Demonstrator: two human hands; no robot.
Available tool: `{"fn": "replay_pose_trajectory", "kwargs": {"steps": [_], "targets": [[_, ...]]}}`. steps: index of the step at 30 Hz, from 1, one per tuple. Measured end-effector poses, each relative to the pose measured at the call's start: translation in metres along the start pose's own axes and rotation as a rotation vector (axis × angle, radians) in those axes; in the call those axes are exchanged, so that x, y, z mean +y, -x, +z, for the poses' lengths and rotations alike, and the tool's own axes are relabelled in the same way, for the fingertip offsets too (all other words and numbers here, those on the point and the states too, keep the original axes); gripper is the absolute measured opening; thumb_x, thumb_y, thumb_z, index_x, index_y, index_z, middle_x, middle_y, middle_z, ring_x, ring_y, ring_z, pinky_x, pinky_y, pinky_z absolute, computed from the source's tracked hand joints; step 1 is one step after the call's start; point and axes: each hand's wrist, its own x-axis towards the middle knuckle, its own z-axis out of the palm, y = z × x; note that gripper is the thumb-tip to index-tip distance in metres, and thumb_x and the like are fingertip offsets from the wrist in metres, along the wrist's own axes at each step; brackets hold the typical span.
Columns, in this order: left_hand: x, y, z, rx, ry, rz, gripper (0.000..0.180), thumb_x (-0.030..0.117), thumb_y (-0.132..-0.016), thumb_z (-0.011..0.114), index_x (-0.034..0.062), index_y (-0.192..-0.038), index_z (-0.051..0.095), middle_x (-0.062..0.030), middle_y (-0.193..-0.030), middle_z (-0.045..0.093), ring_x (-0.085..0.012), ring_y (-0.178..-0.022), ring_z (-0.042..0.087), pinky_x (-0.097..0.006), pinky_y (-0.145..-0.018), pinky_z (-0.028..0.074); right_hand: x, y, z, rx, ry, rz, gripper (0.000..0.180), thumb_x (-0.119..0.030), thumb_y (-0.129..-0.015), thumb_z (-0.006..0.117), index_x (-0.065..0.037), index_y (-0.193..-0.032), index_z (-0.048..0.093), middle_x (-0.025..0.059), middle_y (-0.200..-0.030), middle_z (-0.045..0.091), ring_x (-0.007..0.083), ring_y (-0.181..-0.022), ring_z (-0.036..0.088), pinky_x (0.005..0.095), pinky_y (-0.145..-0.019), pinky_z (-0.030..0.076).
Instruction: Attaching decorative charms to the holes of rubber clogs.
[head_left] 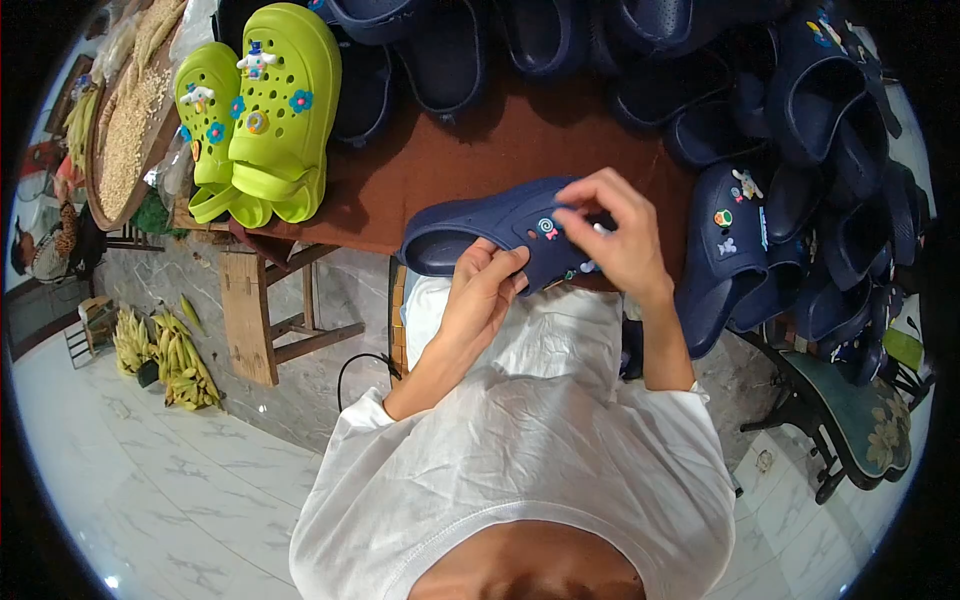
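A navy clog (505, 208) lies tilted across the near edge of the brown-covered table, its heel opening toward the left. My left hand (478, 290) grips its near side, thumb on top by the opening. Over the toe part hovers my right hand (628, 240), fingers curved, with a gap between thumb and forefinger and nothing visible in them. A swirl lollipop charm (546, 228) sits on the clog's upper beside that thumb. Other small charms, partly hidden by the right hand, show on the toe. To the right rests another navy clog (728, 225) with several charms.
Lime-green clogs (290, 110) with flower charms stand at the table's left. Several plain navy clogs (440, 65) line the back and right side. A wooden stool (250, 315) is at the left below the table; a dark flowered seat (850, 410) stands at the right.
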Motion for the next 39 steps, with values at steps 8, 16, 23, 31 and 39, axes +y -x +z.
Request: {"fn": "replay_pose_trajectory", "kwargs": {"steps": [8, 16, 23, 31, 39], "targets": [[-0.004, 0.003, 0.004, -0.052, 0.062, 0.066, 0.02, 0.003, -0.095, 0.056, 0.0009, -0.114, 0.055, -0.0068, -0.11, 0.064, -0.0083, -0.09, 0.061, -0.022, -0.073, 0.049, -0.003, 0.025, 0.025, 0.052, 0.178, -0.199, 0.019, -0.005, -0.078, 0.072, -0.006, -0.097, 0.07, 0.0079, -0.089, 0.061, 0.0241, -0.082, 0.062, 0.0346, -0.073, 0.051], [-0.009, -0.006, -0.003, 0.056, -0.132, 0.082, 0.022, 0.01, -0.092, 0.067, -0.0013, -0.108, 0.058, -0.0053, -0.096, 0.067, -0.0074, -0.078, 0.062, -0.02, -0.066, 0.049, -0.005, 0.031, 0.022, 0.004, 0.166, -0.138, 0.025, -0.001, -0.08, 0.069, -0.005, -0.104, 0.072, 0.0065, -0.091, 0.062, 0.0224, -0.085, 0.063, 0.0341, -0.074, 0.051], [-0.01, -0.009, 0.002, 0.014, -0.19, 0.125, 0.022, 0.005, -0.09, 0.069, -0.0026, -0.109, 0.063, -0.0067, -0.102, 0.069, -0.0101, -0.086, 0.065, -0.024, -0.075, 0.053, -0.006, 0.029, 0.02, 0.003, 0.064, -0.097, 0.02, 0.002, -0.082, 0.067, -0.004, -0.101, 0.071, 0.008, -0.092, 0.065, 0.0218, -0.083, 0.065, 0.0337, -0.073, 0.052], [-0.014, -0.006, 0.01, 0.056, -0.174, 0.239, 0.026, 0.001, -0.088, 0.069, -0.0052, -0.112, 0.063, -0.0102, -0.108, 0.069, -0.0132, -0.093, 0.066, -0.026, -0.085, 0.053, 0.006, 0.034, 0.005, 0.325, 0.013, -0.012, 0.015, 0.005, -0.085, 0.064, -0.001, -0.098, 0.069, 0.0075, -0.093, 0.064, 0.0159, -0.081, 0.064, 0.0276, -0.071, 0.051], [-0.018, -0.009, 0.004, 0.057, -0.214, 0.282, 0.029, 0.001, -0.088, 0.069, -0.0058, -0.115, 0.061, -0.0109, -0.109, 0.068, -0.0133, -0.095, 0.066, -0.026, -0.086, 0.053, 0.024, 0.042, 0.01, 0.422, -0.017, 0.003, 0.012, 0.004, -0.087, 0.063, -0.002, -0.096, 0.069, 0.0082, -0.1, 0.062, 0.0162, -0.088, 0.062, 0.0267, -0.073, 0.051]]}}
